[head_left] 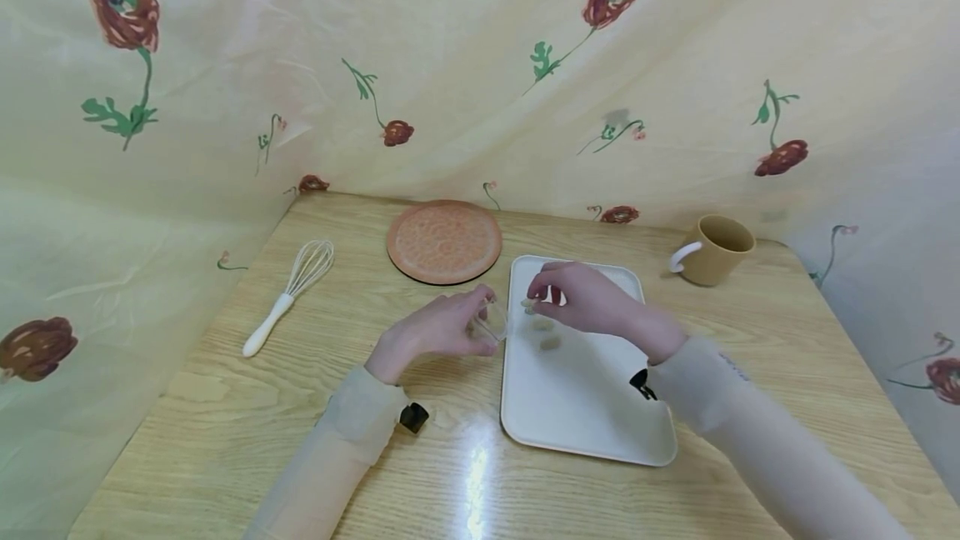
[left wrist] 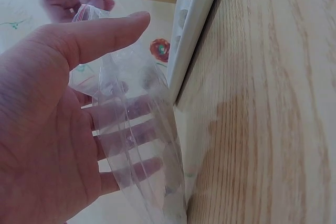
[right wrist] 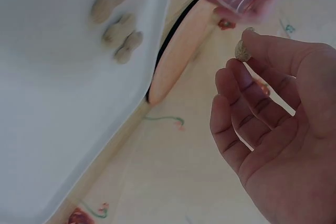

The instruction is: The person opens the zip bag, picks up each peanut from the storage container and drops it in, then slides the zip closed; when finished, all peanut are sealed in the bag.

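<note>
A clear zip bag (head_left: pixel 491 322) with a red-edged top is in my left hand (head_left: pixel 442 327), beside the tray's left edge. In the left wrist view the thumb lies across the bag (left wrist: pixel 131 140) and the fingers show through behind it; blurred pale shapes are visible there, and I cannot tell whether they are inside. My right hand (head_left: pixel 588 298) is over the upper part of the white tray (head_left: pixel 577 407). Its thumb and index finger pinch a peanut (right wrist: pixel 242 52), apart from the bag. Three unshelled peanuts (right wrist: pixel 119 29) lie on the tray in the right wrist view.
A round orange-brown mat (head_left: pixel 444 242) lies behind the left hand. To the left is a whisk (head_left: pixel 288 298) with a white handle. At the back right stands a tan mug (head_left: pixel 712 250) with a white handle. Flowered cloth (head_left: pixel 450 65) rises behind the wooden table (head_left: pixel 262 432).
</note>
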A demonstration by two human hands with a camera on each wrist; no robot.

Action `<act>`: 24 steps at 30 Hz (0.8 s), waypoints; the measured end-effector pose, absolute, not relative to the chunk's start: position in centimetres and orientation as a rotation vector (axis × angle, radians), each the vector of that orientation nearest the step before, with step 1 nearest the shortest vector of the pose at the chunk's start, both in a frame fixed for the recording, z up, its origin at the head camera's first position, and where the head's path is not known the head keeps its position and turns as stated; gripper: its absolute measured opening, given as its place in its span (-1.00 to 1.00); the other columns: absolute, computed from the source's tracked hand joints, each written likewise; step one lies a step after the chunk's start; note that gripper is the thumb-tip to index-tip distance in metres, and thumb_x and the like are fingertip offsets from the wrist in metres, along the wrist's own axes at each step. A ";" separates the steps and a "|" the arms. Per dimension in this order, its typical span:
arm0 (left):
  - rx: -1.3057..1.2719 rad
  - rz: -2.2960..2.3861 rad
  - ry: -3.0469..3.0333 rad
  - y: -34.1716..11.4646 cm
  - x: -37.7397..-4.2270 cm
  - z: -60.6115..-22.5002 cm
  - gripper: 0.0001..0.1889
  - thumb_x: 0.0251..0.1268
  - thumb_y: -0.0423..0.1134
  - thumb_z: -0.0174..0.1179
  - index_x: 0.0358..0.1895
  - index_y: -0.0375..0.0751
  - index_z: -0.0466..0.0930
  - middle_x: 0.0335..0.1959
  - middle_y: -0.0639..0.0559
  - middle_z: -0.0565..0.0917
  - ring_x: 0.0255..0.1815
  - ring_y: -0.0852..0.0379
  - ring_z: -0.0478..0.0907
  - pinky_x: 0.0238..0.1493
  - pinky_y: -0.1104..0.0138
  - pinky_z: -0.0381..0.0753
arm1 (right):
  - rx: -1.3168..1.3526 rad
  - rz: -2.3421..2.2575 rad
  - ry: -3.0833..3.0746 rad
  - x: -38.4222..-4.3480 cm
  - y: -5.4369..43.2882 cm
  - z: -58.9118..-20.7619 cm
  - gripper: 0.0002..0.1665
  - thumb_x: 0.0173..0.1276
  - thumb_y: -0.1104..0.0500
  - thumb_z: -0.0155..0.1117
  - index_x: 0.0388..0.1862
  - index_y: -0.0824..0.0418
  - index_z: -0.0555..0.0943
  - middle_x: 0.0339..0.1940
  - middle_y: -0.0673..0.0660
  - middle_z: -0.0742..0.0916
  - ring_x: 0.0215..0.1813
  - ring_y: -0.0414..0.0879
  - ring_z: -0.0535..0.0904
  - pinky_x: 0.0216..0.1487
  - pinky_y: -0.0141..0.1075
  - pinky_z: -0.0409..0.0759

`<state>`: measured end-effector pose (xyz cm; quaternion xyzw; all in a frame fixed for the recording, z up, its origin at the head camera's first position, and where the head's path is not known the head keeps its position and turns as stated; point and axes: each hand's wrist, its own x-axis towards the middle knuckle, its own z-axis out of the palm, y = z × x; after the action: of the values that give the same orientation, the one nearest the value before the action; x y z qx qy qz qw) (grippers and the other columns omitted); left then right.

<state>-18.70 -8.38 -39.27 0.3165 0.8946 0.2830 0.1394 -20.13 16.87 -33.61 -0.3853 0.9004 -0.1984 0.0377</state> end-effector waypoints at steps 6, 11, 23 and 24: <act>0.918 0.823 2.590 -8.4 -18.7 -39.3 -0.29 0.21 -0.01 0.40 0.35 -0.15 0.29 0.03 0.00 0.60 -0.12 0.10 0.56 -0.06 0.21 0.54 | -1.246 -0.581 2.707 -19.5 14.8 -33.7 -0.87 0.27 0.31 0.42 -0.20 0.20 0.73 -0.30 -0.04 0.68 -0.35 -0.22 0.56 -0.30 -0.31 0.55; 0.925 0.809 2.585 -8.4 -18.8 -39.4 -0.29 0.21 0.00 0.40 0.34 -0.13 0.28 0.03 0.02 0.59 -0.13 0.14 0.55 -0.10 0.24 0.54 | -1.258 -0.575 2.678 -19.1 13.8 -34.3 -0.86 0.27 0.32 0.42 -0.19 0.23 0.74 -0.28 -0.03 0.69 -0.35 -0.22 0.57 -0.32 -0.33 0.56; 0.933 0.797 2.609 -8.4 -18.8 -39.5 -0.32 0.16 0.03 0.44 0.27 -0.07 0.32 -0.05 0.09 0.56 -0.08 0.17 0.51 0.03 0.13 0.45 | -1.285 -0.563 2.641 -18.6 12.5 -35.6 -0.87 0.27 0.30 0.43 -0.21 0.17 0.74 -0.27 -0.05 0.72 -0.30 -0.18 0.59 -0.27 -0.35 0.55; 0.935 0.793 2.610 -8.4 -18.8 -39.5 -0.32 0.17 0.03 0.44 0.27 -0.08 0.31 -0.05 0.09 0.56 -0.08 0.17 0.51 0.04 0.13 0.44 | -1.284 -0.561 2.643 -18.5 12.5 -35.6 -0.87 0.26 0.30 0.44 -0.20 0.17 0.74 -0.26 -0.05 0.72 -0.30 -0.18 0.60 -0.26 -0.35 0.55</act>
<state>-18.78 -8.39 -39.47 0.3215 0.8976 0.2729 0.1286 -18.55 12.46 -35.58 -0.4281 0.8810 -0.1872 0.0749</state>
